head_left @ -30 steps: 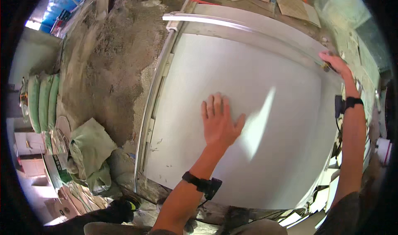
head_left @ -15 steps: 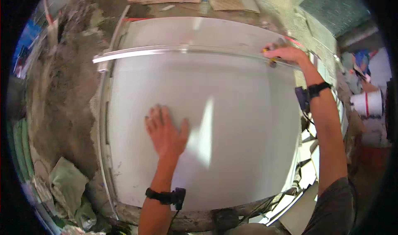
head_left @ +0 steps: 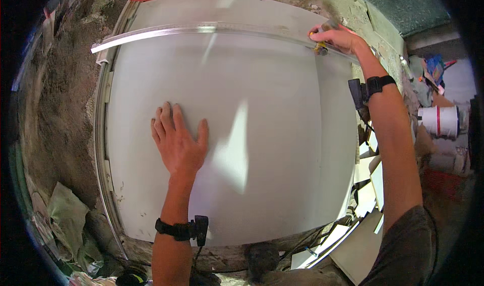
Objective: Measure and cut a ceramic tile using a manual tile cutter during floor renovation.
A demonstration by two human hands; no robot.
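A large pale grey slab [head_left: 262,150], apparently a tile, lies flat in front of me. My left hand [head_left: 179,142] rests on its left half, fingers spread and nothing held. Across the far part of the slab runs a long shiny metal rail [head_left: 166,31], its left end sticking out past the slab's edge. At the rail's right end my right hand [head_left: 338,38] is closed round a small tool with yellow parts [head_left: 320,47]. The tool sits at the rail; its body is mostly hidden by my fingers.
Another metal rail [head_left: 102,135] runs along the slab's left edge. Broken tile pieces [head_left: 365,200] lie at the right. A crumpled greenish sack [head_left: 68,213] is at the lower left. A white bucket with a red band [head_left: 437,121] stands farther right. Rough brown ground [head_left: 55,124] borders the left side.
The whole view has shifted, so the slab, rail and both hands appear higher and farther left. My left hand still lies spread on the slab; my right still grips the tool at the rail.
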